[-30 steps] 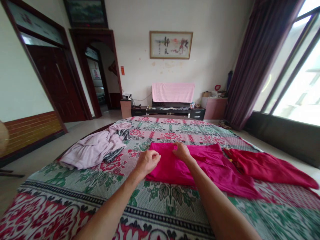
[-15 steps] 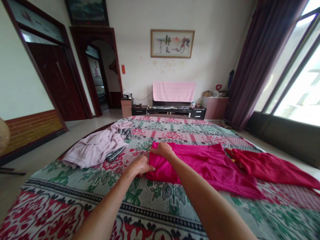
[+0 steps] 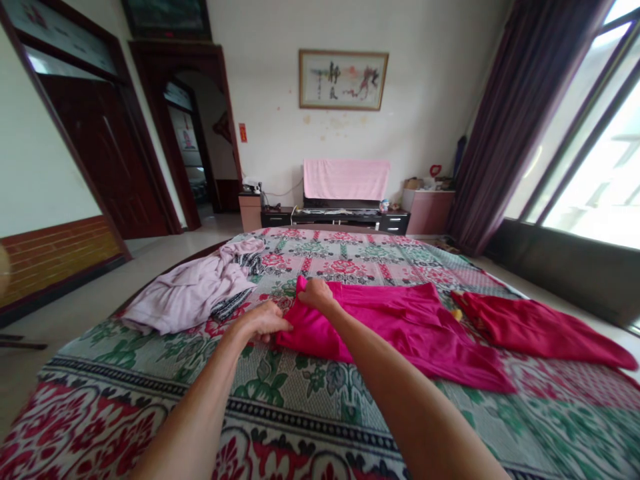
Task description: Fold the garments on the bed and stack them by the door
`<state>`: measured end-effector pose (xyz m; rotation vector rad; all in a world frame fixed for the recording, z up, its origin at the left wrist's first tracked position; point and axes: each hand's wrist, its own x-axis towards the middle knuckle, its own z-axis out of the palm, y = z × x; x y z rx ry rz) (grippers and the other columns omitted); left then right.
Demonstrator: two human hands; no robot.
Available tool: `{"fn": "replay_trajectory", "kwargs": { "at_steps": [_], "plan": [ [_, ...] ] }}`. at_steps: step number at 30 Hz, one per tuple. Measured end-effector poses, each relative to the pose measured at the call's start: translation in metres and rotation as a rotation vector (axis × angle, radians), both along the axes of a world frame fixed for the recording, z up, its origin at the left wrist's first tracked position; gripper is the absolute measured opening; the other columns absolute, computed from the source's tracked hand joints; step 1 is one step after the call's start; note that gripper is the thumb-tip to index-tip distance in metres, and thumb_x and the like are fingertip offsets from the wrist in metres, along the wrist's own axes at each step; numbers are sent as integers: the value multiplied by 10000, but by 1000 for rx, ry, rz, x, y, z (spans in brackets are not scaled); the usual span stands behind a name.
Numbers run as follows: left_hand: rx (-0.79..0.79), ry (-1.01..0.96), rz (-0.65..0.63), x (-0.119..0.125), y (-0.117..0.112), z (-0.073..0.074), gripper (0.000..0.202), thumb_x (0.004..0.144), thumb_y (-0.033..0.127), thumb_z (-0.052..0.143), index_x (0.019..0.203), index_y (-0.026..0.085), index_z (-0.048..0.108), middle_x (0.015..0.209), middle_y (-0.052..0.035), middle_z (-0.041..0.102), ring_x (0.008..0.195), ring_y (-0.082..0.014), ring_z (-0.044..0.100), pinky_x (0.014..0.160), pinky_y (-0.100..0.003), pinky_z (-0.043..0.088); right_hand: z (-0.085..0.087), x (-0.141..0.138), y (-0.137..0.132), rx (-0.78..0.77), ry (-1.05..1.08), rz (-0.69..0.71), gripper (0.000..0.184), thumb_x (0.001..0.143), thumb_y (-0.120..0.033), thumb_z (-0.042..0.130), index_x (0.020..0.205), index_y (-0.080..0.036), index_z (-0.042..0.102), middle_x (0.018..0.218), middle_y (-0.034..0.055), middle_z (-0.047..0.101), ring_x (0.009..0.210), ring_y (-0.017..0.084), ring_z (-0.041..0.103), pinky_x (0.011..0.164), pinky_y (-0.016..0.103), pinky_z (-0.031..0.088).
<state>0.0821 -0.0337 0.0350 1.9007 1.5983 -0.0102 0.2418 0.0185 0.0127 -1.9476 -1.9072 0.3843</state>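
A bright pink garment (image 3: 395, 323) lies stretched across the flowered cloth (image 3: 320, 390) in front of me; its exact kind is unclear. My left hand (image 3: 267, 321) pinches its near left corner. At the far left corner, my right hand (image 3: 316, 295) is closed on the same edge, with the right forearm crossing over the fabric and hiding part of it. To the right, beside the pink garment, rests a red garment (image 3: 547, 330). A crumpled pale pink garment (image 3: 195, 293) is heaped to the left, with black-and-white patterned fabric (image 3: 233, 303) showing under it.
Beyond the cloth, a low black cabinet (image 3: 275, 219) stands at the wall, with a pink towel (image 3: 346, 179) draped above it. A purple curtain (image 3: 515, 120) and window are on the right. Dark red doors (image 3: 100, 147) are on the left.
Both hands have shifted slightly left with the pink garment's left edge, and the near corner is drawn further left. The garment's right end has slid a little left too.
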Motion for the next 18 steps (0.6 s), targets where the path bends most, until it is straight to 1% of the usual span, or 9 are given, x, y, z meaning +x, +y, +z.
{"fn": "replay_trajectory", "kwargs": {
  "at_steps": [2, 5, 7, 9, 11, 13, 15, 18],
  "plan": [
    [-10, 36, 31, -15, 4, 2, 232, 685, 417, 566, 622, 197, 535, 373, 31, 462, 330, -111, 387, 383, -218, 267, 2, -14, 1, -30, 3, -30, 301, 760, -259, 570, 982, -110, 708, 1011, 188, 708, 954, 292, 670, 721, 308, 507],
    [0, 63, 101, -36, 10, 2, 224, 664, 403, 568, 596, 195, 522, 395, 20, 491, 342, -113, 407, 383, -219, 285, 0, -33, 6, 1, 38, 6, 267, 792, -286, 530, 913, -140, 719, 939, 136, 726, 893, 244, 677, 706, 269, 487],
    [18, 29, 134, -45, 11, 2, 219, 649, 387, 575, 579, 196, 496, 411, 24, 493, 375, -117, 446, 388, -211, 294, -5, -39, 11, 36, 75, 30, 261, 811, -314, 519, 841, -152, 721, 870, 106, 727, 850, 224, 675, 699, 254, 476],
    [46, -59, 149, -49, 9, 4, 211, 642, 375, 577, 587, 200, 473, 420, 41, 473, 393, -114, 452, 390, -207, 295, -9, -39, 15, 54, 144, 27, 248, 813, -329, 535, 777, -158, 711, 792, 79, 716, 804, 204, 666, 682, 241, 468],
    [93, -190, 143, -46, 4, 11, 198, 642, 363, 578, 614, 201, 469, 436, 63, 439, 398, -101, 428, 398, -205, 297, -9, -34, 17, 15, 315, 18, 231, 817, -322, 553, 731, -156, 688, 691, 48, 684, 712, 169, 647, 641, 225, 463],
    [154, -314, 123, -38, -2, 21, 186, 648, 358, 580, 652, 195, 490, 467, 75, 416, 412, -86, 401, 411, -201, 292, -3, -24, 15, -59, 589, 36, 226, 840, -307, 551, 717, -151, 658, 605, 17, 637, 600, 128, 605, 588, 209, 461],
    [214, -401, 96, -27, -8, 33, 184, 665, 360, 575, 703, 186, 528, 507, 75, 428, 439, -75, 396, 430, -194, 281, 10, -10, 10, -111, 804, 68, 234, 874, -300, 530, 728, -147, 630, 576, -3, 608, 527, 94, 563, 556, 197, 465],
    [302, -472, 35, -8, -14, 44, 197, 693, 358, 560, 764, 175, 574, 562, 63, 476, 486, -70, 404, 462, -191, 275, 32, 17, -1, -127, 932, 87, 206, 893, -286, 528, 759, -150, 604, 592, -19, 597, 490, 66, 534, 549, 186, 477]
  ]
}}
